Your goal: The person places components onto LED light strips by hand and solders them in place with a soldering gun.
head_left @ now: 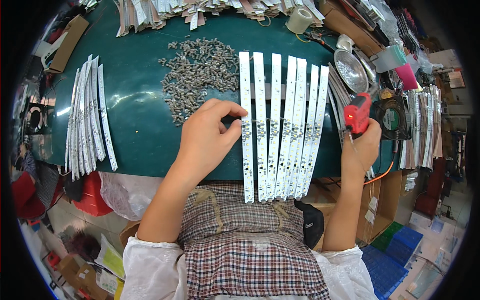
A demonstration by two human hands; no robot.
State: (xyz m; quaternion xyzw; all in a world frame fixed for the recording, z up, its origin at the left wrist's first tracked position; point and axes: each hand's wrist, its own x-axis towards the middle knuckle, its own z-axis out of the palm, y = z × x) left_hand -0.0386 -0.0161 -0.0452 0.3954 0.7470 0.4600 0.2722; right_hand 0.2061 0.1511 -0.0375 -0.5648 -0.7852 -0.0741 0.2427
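Observation:
Several white LED strip boards (275,130) lie side by side, their near ends reaching past the table's front edge. My left hand (210,132) is closed, thumb and index finger at the left edge of the leftmost LED strip board (247,150). Small dark parts and thin wires show across the middle of the row. To the right of the row, my right hand (362,147) is wrapped round a red gun-shaped tool (357,114), apparently a soldering gun, with a small orange light lit. Its tip is unclear.
A heap of small metal parts (202,70) lies beyond my left hand. More strips (87,120) lie at the left, with a pile (160,10) at the back. A metal bowl (350,70), a tape roll (299,20) and a black fan (392,118) stand at the right.

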